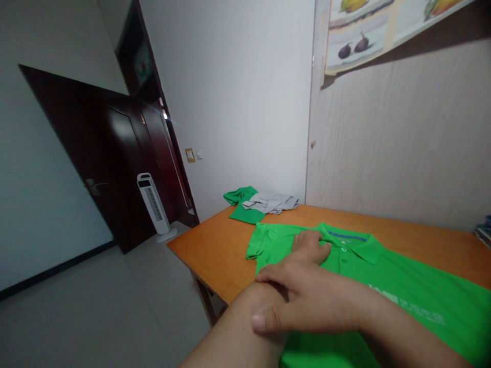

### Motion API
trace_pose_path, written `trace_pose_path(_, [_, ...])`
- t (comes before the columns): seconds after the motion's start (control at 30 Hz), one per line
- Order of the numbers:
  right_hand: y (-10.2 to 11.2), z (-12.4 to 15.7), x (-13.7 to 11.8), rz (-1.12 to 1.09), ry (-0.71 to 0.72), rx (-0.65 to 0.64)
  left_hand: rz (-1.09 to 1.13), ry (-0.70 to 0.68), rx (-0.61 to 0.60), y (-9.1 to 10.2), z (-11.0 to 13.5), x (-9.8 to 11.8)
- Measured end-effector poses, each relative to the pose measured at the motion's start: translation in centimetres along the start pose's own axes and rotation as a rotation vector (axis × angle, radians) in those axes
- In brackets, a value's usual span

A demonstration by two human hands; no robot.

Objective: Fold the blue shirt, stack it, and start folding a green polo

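Note:
A bright green polo shirt [353,266] is spread on the orange-brown wooden table [215,250], its collar on the far side and white lettering across the chest. My left hand [310,246] rests on the shirt beside the collar, palm down, thumb apart from the fingers; no cloth is visibly gripped. From the right, my right hand [291,294] crosses over and is closed around my left wrist [264,301]. My forearms cover part of the shirt's near side.
Folded green cloth [249,212] and grey cloth [270,203] lie at the table's far left corner. A white tower heater or fan [155,207] stands on the floor by an open dark door [103,153]. A fruit poster [360,36] hangs above; dark items [484,231] sit at the right edge.

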State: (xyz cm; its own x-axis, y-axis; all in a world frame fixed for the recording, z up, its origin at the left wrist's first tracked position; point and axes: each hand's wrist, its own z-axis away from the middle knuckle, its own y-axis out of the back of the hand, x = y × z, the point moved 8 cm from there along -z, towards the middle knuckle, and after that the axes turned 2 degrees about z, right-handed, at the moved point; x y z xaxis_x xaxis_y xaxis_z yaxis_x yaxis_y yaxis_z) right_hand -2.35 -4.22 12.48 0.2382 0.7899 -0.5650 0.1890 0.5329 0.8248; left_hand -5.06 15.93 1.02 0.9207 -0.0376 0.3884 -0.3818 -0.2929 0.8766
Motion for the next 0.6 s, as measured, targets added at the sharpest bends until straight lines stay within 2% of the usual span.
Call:
trace_pose_path(0.13, [-0.6,0.2,-0.5,0.135,-0.105,0.065,-0.004,-0.012,0.003,-0.1,-0.1,-0.2])
trace_pose_path(0.27, [-0.6,-0.8,0.0,0.147,-0.023,0.114,0.006,-0.013,-0.007,0.2,0.0,0.0])
trace_pose_path(0.43, [0.4,-1.3,1.2,-0.023,0.078,0.111,-0.005,0.015,-0.020,0.3,0.2,0.2])
trace_pose_path(0.6, [-0.2,0.0,0.3,-0.042,-0.016,0.015,-0.014,0.010,-0.029,0.3,0.2,0.2])
